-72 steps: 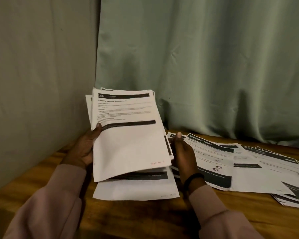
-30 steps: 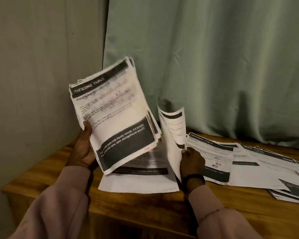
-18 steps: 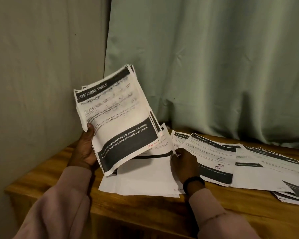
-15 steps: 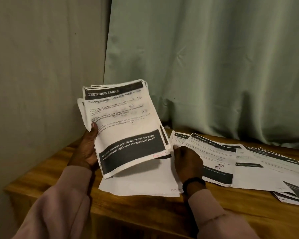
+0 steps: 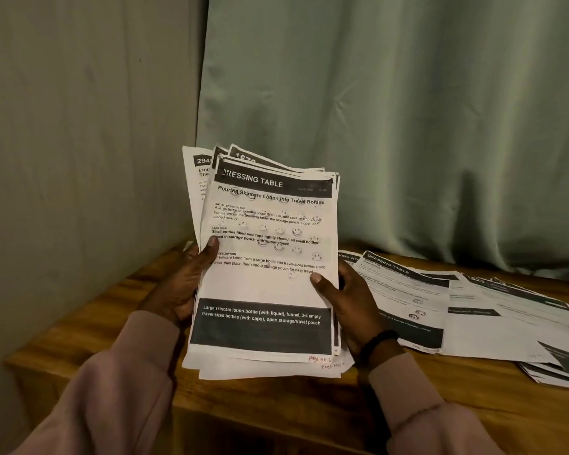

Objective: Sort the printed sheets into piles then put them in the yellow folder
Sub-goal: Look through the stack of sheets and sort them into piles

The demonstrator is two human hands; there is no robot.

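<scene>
I hold a stack of printed sheets (image 5: 266,277) upright over the left part of the wooden table (image 5: 105,310). Its top page is headed "DRESSING TABLE" with a dark band near the bottom. My left hand (image 5: 181,284) grips the stack's left edge, thumb on the front. My right hand (image 5: 349,300) grips the right edge, thumb on the page. Under the stack a white sheet (image 5: 276,372) lies on the table, mostly hidden. Other printed sheets (image 5: 467,316) lie spread in overlapping rows to the right. No yellow folder is in view.
A pale green curtain (image 5: 391,110) hangs behind the table and a plain wall (image 5: 79,126) stands at the left. The table's front edge (image 5: 276,408) runs just below the stack. More sheets (image 5: 559,366) overlap at the far right.
My right hand laid one sheet on the pile under the stack, then came back to the stack's right edge. The stack dropped lower and turned square to me.
</scene>
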